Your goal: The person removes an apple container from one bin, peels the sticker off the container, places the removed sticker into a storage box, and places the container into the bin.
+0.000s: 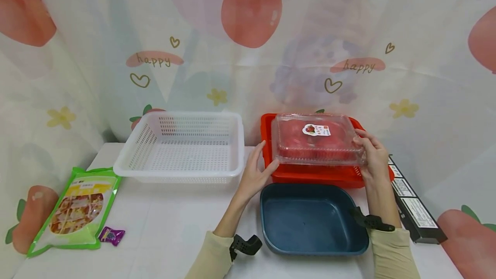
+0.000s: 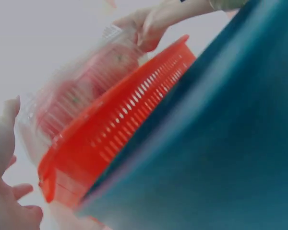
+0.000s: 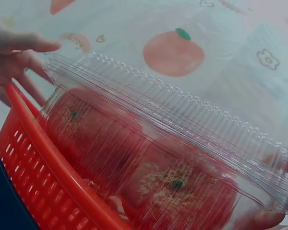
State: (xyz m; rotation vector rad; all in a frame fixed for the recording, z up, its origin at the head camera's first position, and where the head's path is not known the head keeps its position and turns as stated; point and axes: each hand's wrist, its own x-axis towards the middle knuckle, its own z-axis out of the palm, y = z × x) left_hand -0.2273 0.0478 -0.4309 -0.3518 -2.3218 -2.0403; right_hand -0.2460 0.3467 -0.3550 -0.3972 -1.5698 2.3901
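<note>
A clear plastic clamshell box [image 1: 290,141] of red tomatoes [image 3: 182,179], with a white label [image 1: 316,130] on its lid, sits tilted in the red slotted basket [image 1: 317,175]. My right hand [image 1: 373,154] grips the right end of the box, its thumb on the near side. At the left end, my left hand [image 1: 253,175] has its fingers spread, with the thumb near the box's front corner and the fingertips by the basket rim. Blurred in the left wrist view, the left hand [image 2: 7,167] stands a little apart from the box.
A dark blue tub [image 1: 310,218] stands in front of the red basket. To the left is a white slotted basket [image 1: 178,178]. Farther left lie a green food bag [image 1: 77,210] and a purple wrapped candy [image 1: 112,236]. A long black box [image 1: 416,206] lies at right.
</note>
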